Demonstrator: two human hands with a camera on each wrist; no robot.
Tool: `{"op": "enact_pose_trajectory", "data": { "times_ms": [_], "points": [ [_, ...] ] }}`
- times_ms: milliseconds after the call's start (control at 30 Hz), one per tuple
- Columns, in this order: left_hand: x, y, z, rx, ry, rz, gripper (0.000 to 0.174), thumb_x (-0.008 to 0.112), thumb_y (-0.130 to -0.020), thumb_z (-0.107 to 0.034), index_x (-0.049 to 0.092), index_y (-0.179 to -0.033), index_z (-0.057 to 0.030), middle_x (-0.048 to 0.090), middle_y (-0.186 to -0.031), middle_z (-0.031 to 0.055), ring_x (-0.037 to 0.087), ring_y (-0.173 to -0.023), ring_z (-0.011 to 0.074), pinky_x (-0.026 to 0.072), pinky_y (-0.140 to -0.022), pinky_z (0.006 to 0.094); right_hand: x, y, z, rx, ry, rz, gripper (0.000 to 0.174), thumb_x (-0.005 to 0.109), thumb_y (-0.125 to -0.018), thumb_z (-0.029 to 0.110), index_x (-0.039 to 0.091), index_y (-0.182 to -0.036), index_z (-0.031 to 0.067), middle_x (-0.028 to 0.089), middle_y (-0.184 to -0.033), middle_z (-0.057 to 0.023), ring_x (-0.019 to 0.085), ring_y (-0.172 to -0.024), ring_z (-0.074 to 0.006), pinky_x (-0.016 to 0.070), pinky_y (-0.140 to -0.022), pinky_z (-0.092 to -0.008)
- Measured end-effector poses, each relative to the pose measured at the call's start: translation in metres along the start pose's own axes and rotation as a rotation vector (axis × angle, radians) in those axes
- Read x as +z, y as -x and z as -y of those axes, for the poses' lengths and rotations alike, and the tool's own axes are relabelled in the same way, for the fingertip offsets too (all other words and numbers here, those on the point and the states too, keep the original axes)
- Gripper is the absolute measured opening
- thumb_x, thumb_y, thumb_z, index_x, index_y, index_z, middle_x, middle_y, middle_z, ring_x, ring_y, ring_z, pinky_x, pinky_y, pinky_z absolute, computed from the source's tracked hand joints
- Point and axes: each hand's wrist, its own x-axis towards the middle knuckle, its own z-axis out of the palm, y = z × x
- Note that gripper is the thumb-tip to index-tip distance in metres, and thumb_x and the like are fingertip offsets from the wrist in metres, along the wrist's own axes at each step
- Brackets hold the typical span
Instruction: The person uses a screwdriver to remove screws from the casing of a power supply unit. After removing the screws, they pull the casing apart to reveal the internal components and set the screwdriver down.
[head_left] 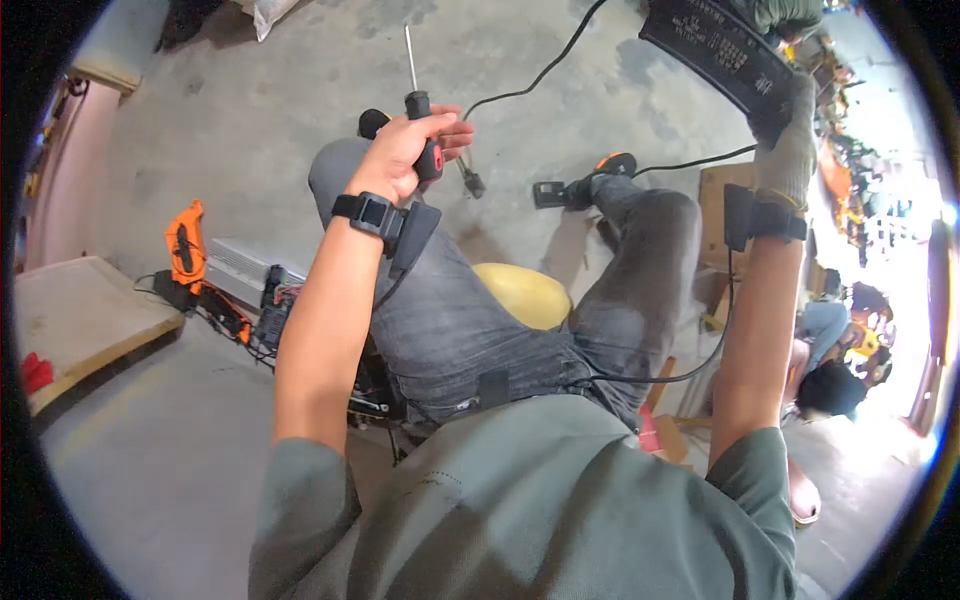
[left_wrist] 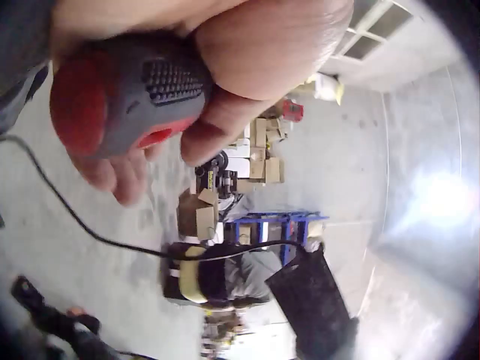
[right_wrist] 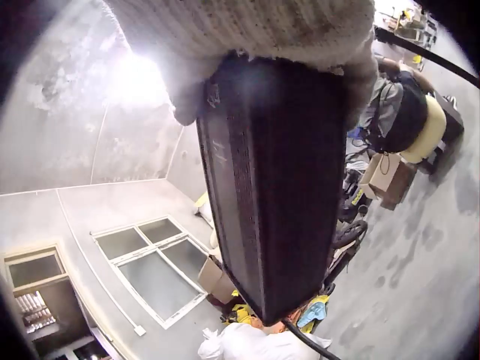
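Observation:
In the head view my bare left hand [head_left: 405,150] holds a screwdriver [head_left: 418,105] with a black and red handle, its shaft pointing up and away. The left wrist view shows the handle's red end [left_wrist: 79,105] close up, with the thumb and fingers around it. My gloved right hand [head_left: 790,135] grips one end of a long black box [head_left: 715,50] with pale printing, raised at the right. In the right wrist view the glove [right_wrist: 247,34] closes over the box [right_wrist: 277,187], and a cable leaves its far end.
A yellow rounded seat [head_left: 522,295] lies between the legs. A black cable [head_left: 545,75] crosses the floor to a connector [head_left: 474,184]. Orange tools [head_left: 187,245] and a silver metal case [head_left: 240,272] stand at left. Other people and clutter are at right.

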Motion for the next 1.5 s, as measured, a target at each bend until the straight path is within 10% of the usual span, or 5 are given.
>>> {"op": "enact_pose_trajectory", "data": {
  "times_ms": [233, 333, 733, 1400, 1500],
  "points": [
    [0.013, -0.014, 0.004, 0.065, 0.066, 0.096, 0.032, 0.064, -0.088, -0.015, 0.057, -0.114, -0.0001, 0.066, -0.105, 0.0147, 0.064, -0.093, 0.0218, 0.0515, -0.079, 0.0306, 0.035, 0.023, 0.063, -0.47, 0.815, 0.023, 0.063, 0.062, -0.081, -0.003, 0.046, -0.139, 0.0151, 0.062, -0.115, -0.0105, 0.06, -0.096, -0.0208, 0.0461, -0.087, -0.0323],
    [0.01, -0.015, 0.004, 0.086, 0.082, 0.113, 0.032, 0.064, -0.088, -0.015, 0.056, -0.115, 0.0001, 0.066, -0.103, 0.0139, 0.063, -0.092, 0.0214, 0.0515, -0.078, 0.0308, 0.071, 0.022, 0.079, 0.033, 0.273, -0.051, 0.059, 0.061, -0.087, 0.052, 0.065, -0.109, -0.0022, 0.063, -0.1, -0.0069, 0.055, -0.087, -0.0181, 0.0413, -0.084, -0.0274],
    [0.008, -0.021, 0.006, 0.102, 0.105, 0.104, 0.027, 0.061, -0.086, -0.013, 0.058, -0.111, -0.0012, 0.066, -0.095, 0.0114, 0.065, -0.084, 0.0193, 0.0504, -0.068, 0.029, 0.132, 0.08, 0.07, 0.147, 0.047, 0.4, 0.06, 0.07, -0.081, 0.045, 0.06, -0.111, -0.0052, 0.066, -0.095, -0.0091, 0.06, -0.085, -0.0156, 0.0463, -0.081, -0.0275],
    [0.114, -0.115, 0.137, -0.439, 0.543, 0.001, 0.059, 0.061, -0.091, -0.037, 0.029, -0.118, 0.0049, 0.053, -0.103, 0.0356, 0.061, -0.094, 0.0501, 0.0523, -0.082, 0.0591, 0.009, 0.055, 0.071, -0.051, -0.084, -0.031, 0.035, 0.06, -0.093, 0.032, 0.062, -0.109, 0.0, 0.064, -0.097, -0.0066, 0.059, -0.084, -0.0136, 0.0474, -0.075, -0.0256],
    [0.138, -0.122, 0.134, -0.193, 0.812, -0.077, 0.048, 0.05, -0.097, -0.037, 0.028, -0.111, 0.0028, 0.043, -0.118, 0.0377, 0.052, -0.108, 0.0522, 0.046, -0.095, 0.058, -0.017, 0.056, 0.044, -0.212, 0.147, -0.006, 0.042, 0.058, -0.083, -0.006, 0.056, -0.123, 0.0067, 0.063, -0.108, -0.0138, 0.062, -0.097, -0.0251, 0.0505, -0.081, -0.0338]
  ]
}}
